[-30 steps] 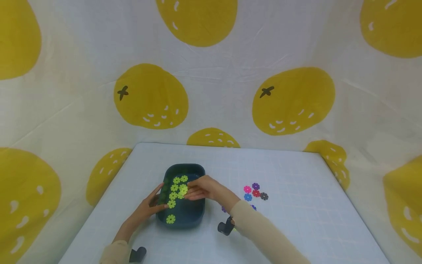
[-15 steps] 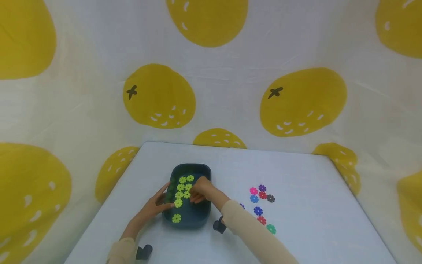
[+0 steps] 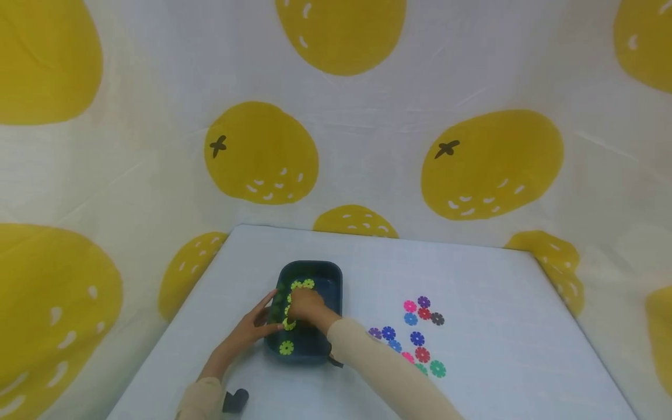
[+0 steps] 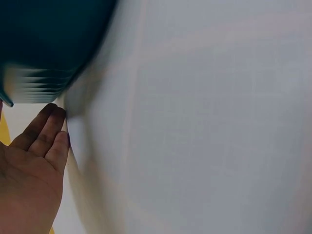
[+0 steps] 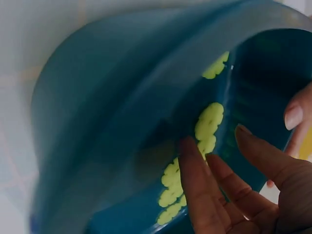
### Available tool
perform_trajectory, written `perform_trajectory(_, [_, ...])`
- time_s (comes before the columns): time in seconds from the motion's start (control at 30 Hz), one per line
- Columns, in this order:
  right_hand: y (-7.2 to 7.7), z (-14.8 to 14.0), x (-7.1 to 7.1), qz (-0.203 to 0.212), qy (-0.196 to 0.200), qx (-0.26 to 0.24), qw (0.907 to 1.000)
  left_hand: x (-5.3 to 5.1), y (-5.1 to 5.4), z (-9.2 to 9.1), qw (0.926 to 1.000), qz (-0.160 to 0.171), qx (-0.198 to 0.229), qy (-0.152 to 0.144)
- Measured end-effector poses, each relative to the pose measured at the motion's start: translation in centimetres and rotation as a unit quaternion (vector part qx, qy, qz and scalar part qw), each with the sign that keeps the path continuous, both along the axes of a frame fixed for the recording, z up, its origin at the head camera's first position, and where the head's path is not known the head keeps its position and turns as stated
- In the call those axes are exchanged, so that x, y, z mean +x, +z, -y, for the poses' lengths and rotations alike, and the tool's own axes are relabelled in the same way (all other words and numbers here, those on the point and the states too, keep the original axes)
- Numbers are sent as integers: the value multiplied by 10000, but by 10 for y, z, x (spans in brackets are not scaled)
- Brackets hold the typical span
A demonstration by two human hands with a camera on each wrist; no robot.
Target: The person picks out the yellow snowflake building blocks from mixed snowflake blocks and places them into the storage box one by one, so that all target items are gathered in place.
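Note:
My right hand [image 3: 307, 303] is down inside a dark teal tub [image 5: 122, 87], its back hiding part of the row of discs in the head view. In the right wrist view its fingers [image 5: 197, 190] are fairly straight at several yellow-green flower-shaped discs [image 5: 209, 122], with thumb and fingers apart and no disc seen between them. One more yellow-green disc [image 3: 286, 347] lies nearer the tub's front. My left hand [image 3: 251, 329] rests at the tub's left rim, thumb over the edge. In the left wrist view, its other fingers [image 4: 46, 129] extend straight outside the ribbed wall.
Right of the tub, loose discs lie on the white tabletop [image 3: 499, 315]: pink [image 3: 410, 306], purple [image 3: 423, 301], red [image 3: 422, 354], black [image 3: 437, 318], green [image 3: 437, 368] and blue [image 3: 417, 338] ones. A white curtain [image 3: 367, 146] with yellow fruit prints hangs behind.
My right hand has moved down and left within the tub, from above the discs to among them. My left hand stays at the rim. The whole head view has shifted slightly.

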State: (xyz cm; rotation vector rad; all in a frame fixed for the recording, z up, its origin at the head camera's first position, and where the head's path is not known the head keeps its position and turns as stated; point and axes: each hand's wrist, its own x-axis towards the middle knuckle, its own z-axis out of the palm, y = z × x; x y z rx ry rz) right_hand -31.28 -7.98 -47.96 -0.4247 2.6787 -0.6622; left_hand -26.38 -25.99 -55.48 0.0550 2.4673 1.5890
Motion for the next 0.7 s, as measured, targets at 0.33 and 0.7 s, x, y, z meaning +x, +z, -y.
perform_trajectory(0.33, [-6,10,-1,-453,188,509,9975,0,-2,0,9999,-55,74,-128])
perform_trajectory(0.7, [-17,21,-3,-655,327,1090,9913,2,1,0,9997,-70,158,-168])
